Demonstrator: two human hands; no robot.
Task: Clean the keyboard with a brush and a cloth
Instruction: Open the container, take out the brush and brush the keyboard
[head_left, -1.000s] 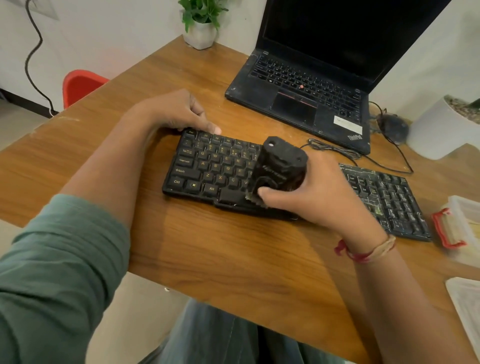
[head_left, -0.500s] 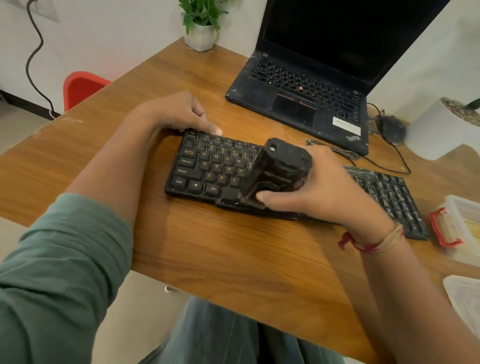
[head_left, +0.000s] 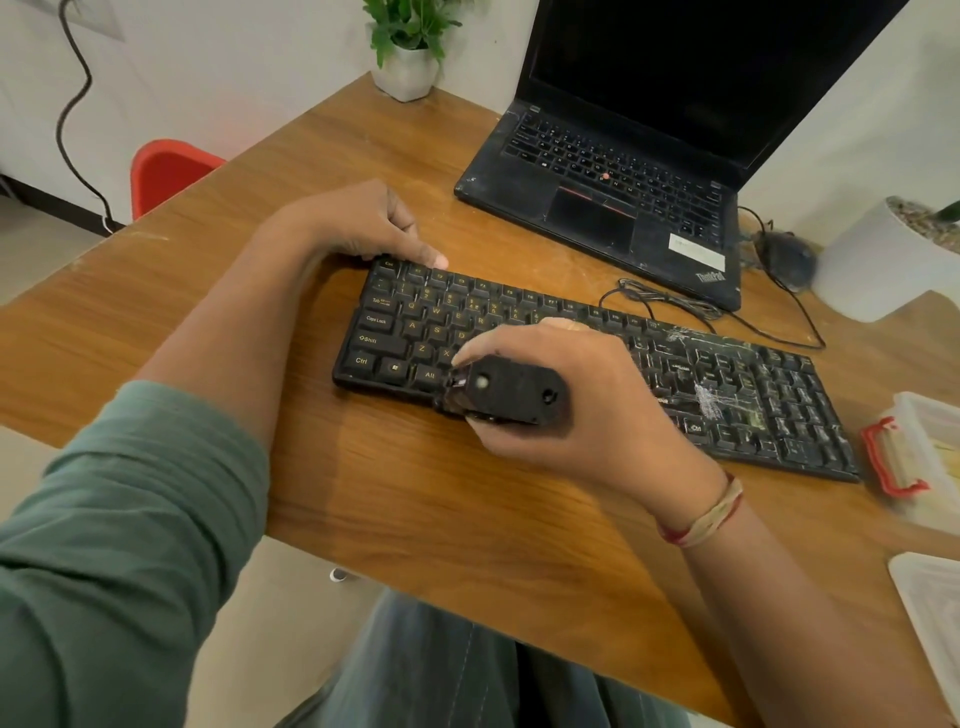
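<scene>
At the far-left corner of the keyboard (head_left: 410, 322): left hand (head_left: 363, 223), fingers curled under, thumb tip pressed on the edge, apparently bracing the board for brushing.
Keyboard body: flat black plastic slab with low matte keycaps and yellowish legends, lying slantwise on the wood-grain worktop (head_left: 415, 499).
Brush (head_left: 504, 389): chunky black block with rounded corners, over the keyboard's front edge beside the Alt key, dark bristles at its left end. The brushing step looks to be in hand.
Right hand (head_left: 592, 415): fingers and thumb clamped round the brush from its right side.
Keyboard's right half: white, scratchy smears (head_left: 709, 402) across the keys. The next strokes likely need to travel there, bristles worked lightly between keycaps. Wiping is not yet begun.
</scene>
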